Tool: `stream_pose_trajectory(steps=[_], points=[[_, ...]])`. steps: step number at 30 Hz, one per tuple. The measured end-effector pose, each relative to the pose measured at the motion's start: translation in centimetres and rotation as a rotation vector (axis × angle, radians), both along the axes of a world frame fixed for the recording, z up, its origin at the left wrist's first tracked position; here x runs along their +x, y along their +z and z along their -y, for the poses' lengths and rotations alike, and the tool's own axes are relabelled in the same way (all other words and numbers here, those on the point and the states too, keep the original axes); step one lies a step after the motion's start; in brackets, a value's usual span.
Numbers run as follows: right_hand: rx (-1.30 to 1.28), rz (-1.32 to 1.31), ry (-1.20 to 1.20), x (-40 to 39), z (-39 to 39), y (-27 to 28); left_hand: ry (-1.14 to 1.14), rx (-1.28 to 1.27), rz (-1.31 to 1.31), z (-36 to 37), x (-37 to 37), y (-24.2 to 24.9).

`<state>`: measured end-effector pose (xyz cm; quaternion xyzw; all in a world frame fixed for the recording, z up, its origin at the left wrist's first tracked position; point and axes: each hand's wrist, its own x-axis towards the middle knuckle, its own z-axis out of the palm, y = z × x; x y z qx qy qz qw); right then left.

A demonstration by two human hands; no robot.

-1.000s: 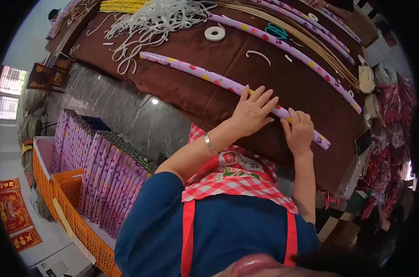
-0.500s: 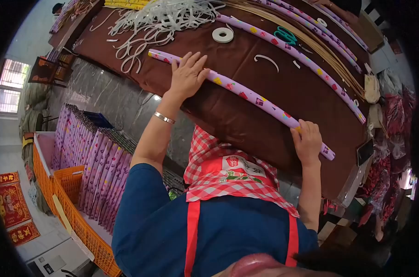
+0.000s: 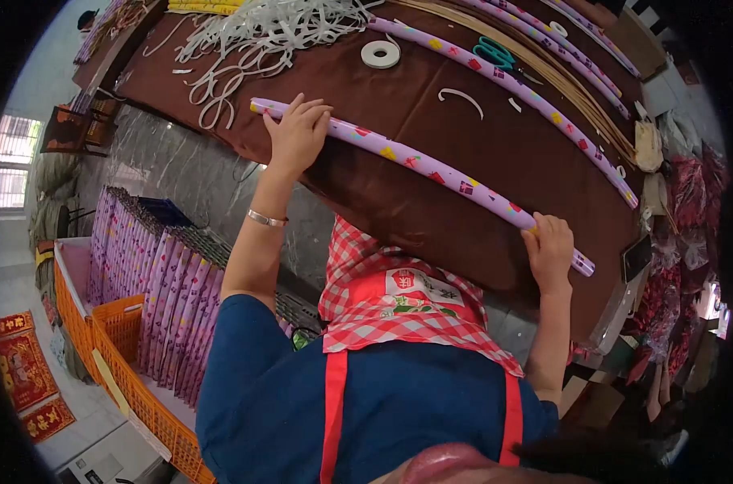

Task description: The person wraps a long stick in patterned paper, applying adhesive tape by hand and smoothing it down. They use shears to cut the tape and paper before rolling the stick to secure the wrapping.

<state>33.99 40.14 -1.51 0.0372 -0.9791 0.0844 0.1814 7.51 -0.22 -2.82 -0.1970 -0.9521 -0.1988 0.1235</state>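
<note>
A long roll of purple patterned paper [image 3: 419, 164] lies slantwise along the near edge of the brown-covered table [image 3: 366, 198]. My left hand [image 3: 296, 139] grips it close to its left end, fingers over the top and thumb on the near side. Close to the right end, my right hand [image 3: 551, 252] has its fingers curled over the same roll. Beyond it lies a second purple roll [image 3: 528, 98], parallel and untouched. A white tape roll [image 3: 380, 54] and a curled white strip [image 3: 463, 98] rest between the two.
Tangled white strips [image 3: 261, 40] are heaped at the back left. Teal-handled scissors [image 3: 494, 53] lie near thin wooden sticks [image 3: 556, 77]. An orange crate [image 3: 116, 379] beside me holds many purple-wrapped pieces [image 3: 173, 315]. A dark phone [image 3: 636, 256] sits at the right edge.
My left hand has slid left along the roll toward its end, its thumb now spread to the near side. The right hand stays near the right end.
</note>
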Motion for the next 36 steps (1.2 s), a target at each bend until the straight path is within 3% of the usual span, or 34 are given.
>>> stream_pose_trajectory(steps=[2, 6, 8, 12, 15, 22, 36], points=[[0.033, -0.048, 0.024, 1.2, -2.0, 0.0, -0.038, -0.064, -0.147, 0.1, 1.6, 0.3], [0.130, 0.099, -0.065, 2.8, -3.8, 1.3, 0.094, -0.033, -0.221, 0.1, 2.9, 0.4], [0.111, 0.075, -0.057, 2.1, -2.9, 1.0, -0.101, 0.080, -0.353, -1.0, 3.9, 1.4], [-0.018, -0.021, 0.024, -1.0, 1.5, 0.4, -0.445, 0.247, -0.119, -4.7, 5.9, 2.3], [-0.018, -0.079, 0.041, -2.2, 2.1, 0.2, -0.498, 0.076, -0.105, -4.6, 6.1, 1.9], [-0.007, -0.008, 0.082, -3.0, 0.9, 1.4, -0.535, 0.074, -0.284, -4.9, 6.0, 0.9], [-0.067, 0.076, 0.074, -2.9, -0.1, 1.7, -0.548, 0.256, -0.349, -5.3, 6.6, -0.7]])
